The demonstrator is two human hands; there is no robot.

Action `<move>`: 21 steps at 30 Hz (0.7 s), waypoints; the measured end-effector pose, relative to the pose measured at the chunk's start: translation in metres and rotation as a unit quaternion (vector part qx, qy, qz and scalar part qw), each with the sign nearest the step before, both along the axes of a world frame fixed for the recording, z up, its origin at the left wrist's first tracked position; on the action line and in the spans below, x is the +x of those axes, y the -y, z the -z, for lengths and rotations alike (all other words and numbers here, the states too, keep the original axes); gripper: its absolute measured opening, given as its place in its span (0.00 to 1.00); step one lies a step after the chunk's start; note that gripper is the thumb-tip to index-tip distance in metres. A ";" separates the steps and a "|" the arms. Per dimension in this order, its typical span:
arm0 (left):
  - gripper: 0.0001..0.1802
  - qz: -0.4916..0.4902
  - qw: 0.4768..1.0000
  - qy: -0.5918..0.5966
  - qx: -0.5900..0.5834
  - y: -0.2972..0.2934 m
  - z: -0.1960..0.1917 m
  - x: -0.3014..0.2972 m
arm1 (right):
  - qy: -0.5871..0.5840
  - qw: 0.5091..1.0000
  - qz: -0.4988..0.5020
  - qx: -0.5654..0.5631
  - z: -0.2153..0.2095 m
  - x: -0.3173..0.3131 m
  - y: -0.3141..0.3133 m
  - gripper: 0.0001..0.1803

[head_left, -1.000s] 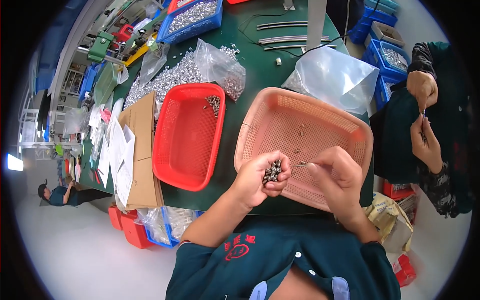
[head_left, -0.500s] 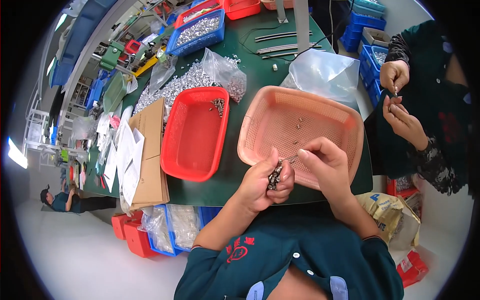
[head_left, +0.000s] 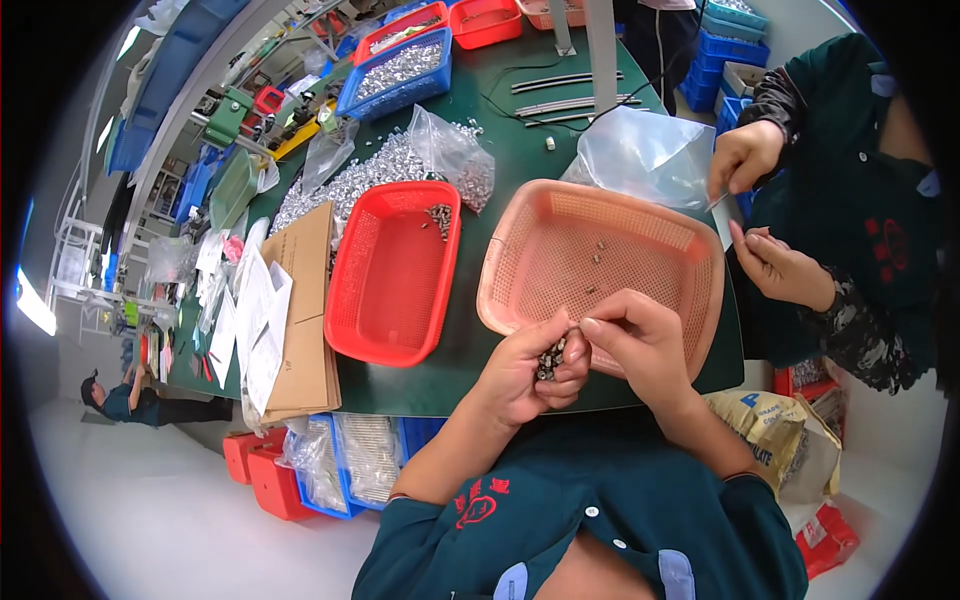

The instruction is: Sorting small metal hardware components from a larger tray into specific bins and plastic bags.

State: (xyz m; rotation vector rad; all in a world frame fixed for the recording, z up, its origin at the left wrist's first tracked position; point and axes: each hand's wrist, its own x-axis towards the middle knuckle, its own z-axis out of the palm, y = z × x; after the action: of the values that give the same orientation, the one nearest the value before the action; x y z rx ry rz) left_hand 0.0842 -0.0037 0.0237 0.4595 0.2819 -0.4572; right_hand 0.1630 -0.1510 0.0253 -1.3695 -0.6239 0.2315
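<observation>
My left hand is closed around a handful of small dark metal parts, which show between its thumb and curled fingers. Thumb and forefinger of my right hand are pinched together against the left thumb tip, on a thin metal piece that the fingers mostly hide. Both hands are over the near edge of a pink mesh basket, where a few small metal parts lie on the bottom. Left of it stands a red basket with a small heap of similar parts in its far right corner.
Shiny metal pieces are piled beyond the red basket, beside a clear bag. Cardboard and papers lie left. A plastic bag and several thin rods are farther back. At right, a co-worker's hands handle something small.
My right hand has moved left and its fingertips now meet the left thumb, covering the thin metal piece that showed between them. The co-worker's hands have shifted left and moved apart.
</observation>
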 end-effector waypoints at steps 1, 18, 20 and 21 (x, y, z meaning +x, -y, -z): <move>0.27 0.000 1.000 -0.001 0.000 0.001 0.000 0.001 | -0.137 0.989 -0.054 0.023 -0.002 0.001 -0.001 0.02; 0.16 -0.053 0.997 -0.050 0.013 -0.013 0.008 0.010 | 0.142 0.979 0.088 -0.115 -0.012 0.018 0.009 0.05; 0.13 -0.068 0.996 -0.060 -0.012 -0.012 0.011 0.009 | 0.152 0.983 0.061 -0.084 -0.007 0.012 0.005 0.05; 0.13 -0.068 0.996 -0.061 -0.012 -0.011 0.011 0.009 | 0.161 0.982 0.056 -0.079 -0.005 0.010 0.003 0.06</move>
State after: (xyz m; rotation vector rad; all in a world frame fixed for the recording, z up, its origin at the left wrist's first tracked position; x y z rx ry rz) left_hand 0.0932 0.0074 0.0131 0.3859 0.4218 -0.3553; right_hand 0.1730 -0.1542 0.0304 -1.6067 -0.8070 -0.0357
